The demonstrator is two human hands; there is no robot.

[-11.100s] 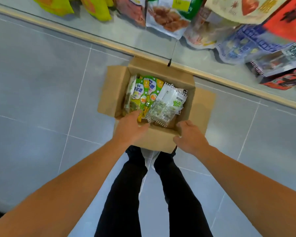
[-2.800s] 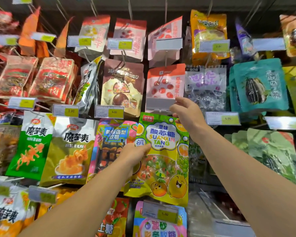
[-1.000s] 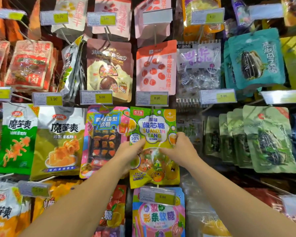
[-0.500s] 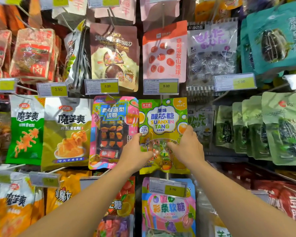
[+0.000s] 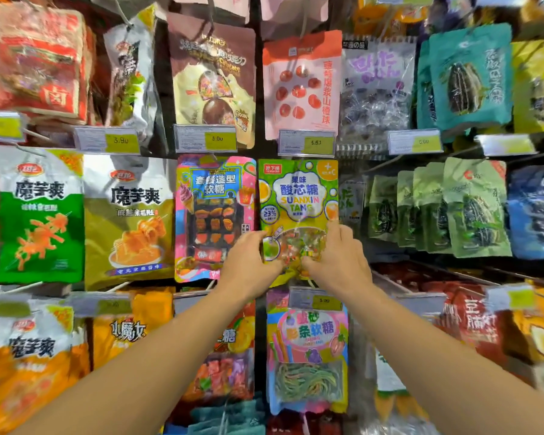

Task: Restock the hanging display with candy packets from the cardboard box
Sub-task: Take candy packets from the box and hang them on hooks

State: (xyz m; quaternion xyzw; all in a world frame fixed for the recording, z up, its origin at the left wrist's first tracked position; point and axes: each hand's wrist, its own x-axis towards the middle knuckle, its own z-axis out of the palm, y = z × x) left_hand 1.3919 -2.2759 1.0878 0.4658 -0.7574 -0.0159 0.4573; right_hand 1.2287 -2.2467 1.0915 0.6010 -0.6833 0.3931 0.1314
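Note:
A green and yellow candy packet marked SUANXIN TANG hangs in the middle of the display, just under a price tag. My left hand grips its lower left edge. My right hand grips its lower right edge, thumb on the clear window. The packet's bottom part is hidden behind both hands. The cardboard box is out of view.
A pink gummy packet hangs just left of the candy packet. Green seed packets hang in a row at right. A striped-candy packet with its price tag hangs right below. Snack bags fill the left.
The green packet went from the box up to the display and now hangs under the price tag. Both hands have stayed on its lower edges while the view shifted slightly.

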